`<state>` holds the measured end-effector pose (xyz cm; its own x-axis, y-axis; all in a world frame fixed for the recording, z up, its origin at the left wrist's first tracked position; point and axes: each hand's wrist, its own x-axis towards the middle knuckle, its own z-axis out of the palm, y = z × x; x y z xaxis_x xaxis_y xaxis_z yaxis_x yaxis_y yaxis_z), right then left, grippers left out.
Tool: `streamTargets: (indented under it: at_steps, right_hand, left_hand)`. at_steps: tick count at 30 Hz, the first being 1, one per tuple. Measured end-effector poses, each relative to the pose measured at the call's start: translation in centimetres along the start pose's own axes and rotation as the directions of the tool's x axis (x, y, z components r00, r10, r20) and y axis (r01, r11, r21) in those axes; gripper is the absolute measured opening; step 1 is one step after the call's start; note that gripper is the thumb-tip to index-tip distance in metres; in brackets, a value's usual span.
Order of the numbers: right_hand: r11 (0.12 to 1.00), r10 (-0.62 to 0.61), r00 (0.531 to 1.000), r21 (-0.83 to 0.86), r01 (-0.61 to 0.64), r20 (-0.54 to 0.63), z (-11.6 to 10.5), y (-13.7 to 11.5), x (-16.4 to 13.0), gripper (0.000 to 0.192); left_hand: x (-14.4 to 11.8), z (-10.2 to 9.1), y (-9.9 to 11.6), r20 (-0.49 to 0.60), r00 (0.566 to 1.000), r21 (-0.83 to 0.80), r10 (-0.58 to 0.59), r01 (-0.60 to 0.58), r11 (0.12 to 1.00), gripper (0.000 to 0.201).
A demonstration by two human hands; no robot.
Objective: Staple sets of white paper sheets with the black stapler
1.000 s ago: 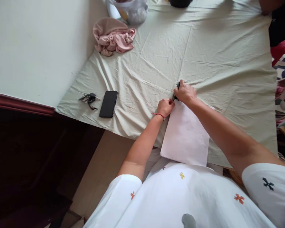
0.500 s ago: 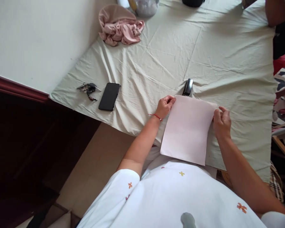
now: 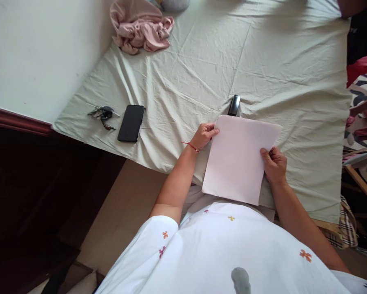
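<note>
Sheeting [image 3: 278, 81] in pale green is spread beneath both hands on the bench. Paper [image 3: 238, 159], long axis running away from the body, is now pinched at its edges: left hand [image 3: 203, 135] near the far corner, right hand [image 3: 274, 165] moved down from the black stapler [image 3: 234, 105], which lies released just beyond.

— What lay on the left of the surface [image 3: 293, 81]?
— A black phone [image 3: 131, 123], with a bunch of keys [image 3: 102, 114] just left of it.
— And at the far end?
— A crumpled pink cloth [image 3: 140, 28] beside the wall [image 3: 33, 53].
</note>
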<state>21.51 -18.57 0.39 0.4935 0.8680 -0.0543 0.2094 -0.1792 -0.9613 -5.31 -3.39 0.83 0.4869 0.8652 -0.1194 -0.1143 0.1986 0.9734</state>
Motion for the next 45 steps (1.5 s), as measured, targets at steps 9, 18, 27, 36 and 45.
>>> streamTargets:
  at_steps: [9,18,27,36,45]
  right_hand:
    - [0.971,-0.054,0.996,0.229,0.069,-0.068,0.5,1.1,0.3,0.046]
    - [0.961,-0.038,0.99,0.268,0.073,-0.134,0.2,1.4,0.5,0.045]
    - [0.952,-0.027,0.98,0.293,0.084,-0.195,0.2,1.2,0.7,0.049]
    - [0.951,0.004,0.984,0.304,0.051,-0.176,-0.4,1.3,0.9,0.043]
    - [0.945,-0.014,0.974,0.315,0.086,-0.225,-0.2,1.3,1.0,0.037]
  left_hand:
    - [0.5,0.0,-0.6,-0.039,0.999,-0.115,0.032,-0.037,0.993,0.053]
    - [1.1,-0.4,-1.3,-0.072,0.995,-0.202,0.068,-0.081,0.976,0.035]
    - [1.0,-0.3,-1.0,-0.143,0.983,-0.05,0.111,-0.12,0.992,0.039]
    - [0.7,0.1,-0.6,-0.186,0.976,-0.074,0.113,-0.128,0.989,0.056]
    - [1.0,-0.6,-0.7,-0.184,0.982,-0.261,0.041,-0.089,0.961,0.017]
